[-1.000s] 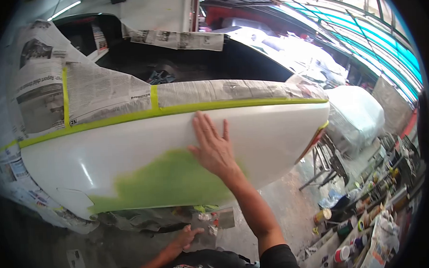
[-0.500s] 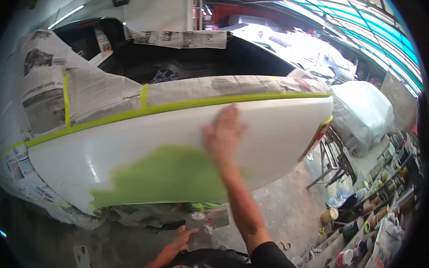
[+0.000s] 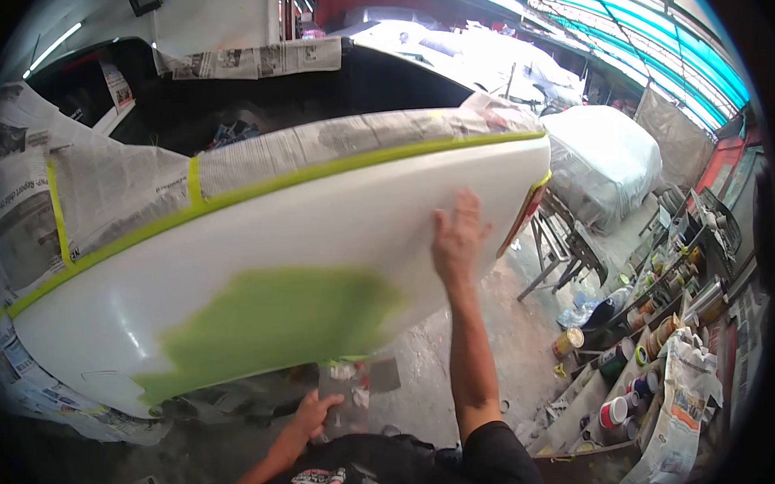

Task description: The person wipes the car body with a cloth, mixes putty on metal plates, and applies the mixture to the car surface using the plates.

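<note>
My right hand [image 3: 459, 239] lies against the white side panel [image 3: 335, 218] of a pickup's bed, near its rear end. Its fingers are stretched out and slightly apart; whether anything thin is under the palm is hidden. A matte green patch [image 3: 278, 316] covers the panel's lower middle, left of that hand. Yellow-green tape [image 3: 290, 179] runs along the panel's top edge, below newspaper [image 3: 314, 146] covering the bed rail. My left hand [image 3: 311, 416] hangs low in front of my body, below the panel. Its thumb side points right and the other fingers are curled; what they hold, if anything, is too small to tell.
At the panel's rear end is a red tail light [image 3: 521, 219]. A dark metal stand [image 3: 565, 251] and a plastic-covered vehicle [image 3: 609, 167] stand beyond it. Paint cans [image 3: 614, 412] and a tin [image 3: 568, 342] crowd the shelving on the right, with newspaper [image 3: 672, 411] draped there.
My right hand has slid along the panel toward its rear end, away from the top tape and the green patch. The view has turned right. My left hand stays low.
</note>
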`<action>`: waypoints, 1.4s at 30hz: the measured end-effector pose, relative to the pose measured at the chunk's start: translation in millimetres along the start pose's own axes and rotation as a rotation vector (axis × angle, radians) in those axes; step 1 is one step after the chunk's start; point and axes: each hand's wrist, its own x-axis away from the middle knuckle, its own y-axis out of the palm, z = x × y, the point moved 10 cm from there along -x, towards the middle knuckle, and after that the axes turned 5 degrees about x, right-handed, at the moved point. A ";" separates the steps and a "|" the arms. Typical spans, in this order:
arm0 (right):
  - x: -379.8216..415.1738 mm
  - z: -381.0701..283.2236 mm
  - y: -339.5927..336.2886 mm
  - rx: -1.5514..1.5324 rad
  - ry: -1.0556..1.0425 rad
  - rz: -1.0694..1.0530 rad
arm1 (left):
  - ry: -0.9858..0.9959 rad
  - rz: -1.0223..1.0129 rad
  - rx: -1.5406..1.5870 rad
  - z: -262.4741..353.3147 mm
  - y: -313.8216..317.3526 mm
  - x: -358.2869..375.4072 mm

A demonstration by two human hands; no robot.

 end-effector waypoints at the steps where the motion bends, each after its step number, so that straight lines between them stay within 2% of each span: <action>1: 17.9 32.0 -7.4 -0.053 0.077 -0.011 | -0.003 -0.010 0.021 6.1 14.3 -1.1; 2: 45.6 61.0 -14.8 -0.103 0.154 -0.027 | 0.009 -0.046 0.053 14.8 31.4 -1.3; 4: 127.3 101.9 9.0 -0.669 0.342 -0.342 | 0.054 -0.104 0.106 33.5 66.7 -11.5; 6: 225.8 91.0 21.9 -0.899 0.448 -0.655 | 0.115 -0.154 0.091 47.5 96.0 -22.1; 8: 274.3 62.9 8.1 -1.395 0.670 -0.680 | 0.127 -0.233 0.043 52.7 131.3 -26.5; 11: 269.0 59.1 -20.7 -1.658 0.850 -0.433 | 0.054 -0.375 -0.024 40.7 182.1 -37.3; 12: 261.8 64.0 -25.6 -1.655 0.845 -0.412 | 0.039 -0.406 -0.056 39.3 191.8 -37.4; 14: 245.7 84.6 -33.1 -1.654 0.831 -0.383 | 0.019 -0.460 -0.118 27.5 212.5 -39.1; 17: 236.2 118.6 -41.1 -1.772 1.067 -0.079 | -0.037 -0.505 -0.124 14.0 223.2 -43.6; 20: 249.9 184.5 -44.6 -1.733 1.135 0.107 | 0.002 -0.497 -0.090 18.1 229.0 -44.1; 23: 242.6 208.9 -79.0 -1.497 0.964 0.071 | 0.103 -0.442 -0.149 32.9 224.0 -45.9; 26: 230.5 186.9 -110.3 -0.867 0.669 -0.185 | 0.172 -0.375 -0.225 41.1 215.5 -51.9; 27: 209.1 153.1 -129.8 -0.678 0.368 -0.175 | 0.204 -0.365 -0.250 44.8 216.3 -51.5; 28: 190.9 122.8 -142.3 -0.473 0.175 -0.242 | 0.233 -0.358 -0.275 49.6 219.4 -49.2; 32: 184.9 84.8 -140.8 -0.185 -0.082 -0.263 | 0.361 -0.319 -0.369 65.3 233.8 -40.2; 35: 177.7 64.1 -137.7 -0.009 -0.182 -0.300 | 0.299 -0.321 -0.578 54.3 225.4 -45.6; 37: 179.4 60.1 -130.0 0.076 -0.223 -0.323 | 0.280 -0.355 -0.586 51.3 229.8 -42.8; 42: 198.9 45.7 -116.5 -0.115 -0.304 -0.471 | 0.342 -0.362 -0.662 45.4 224.1 -43.8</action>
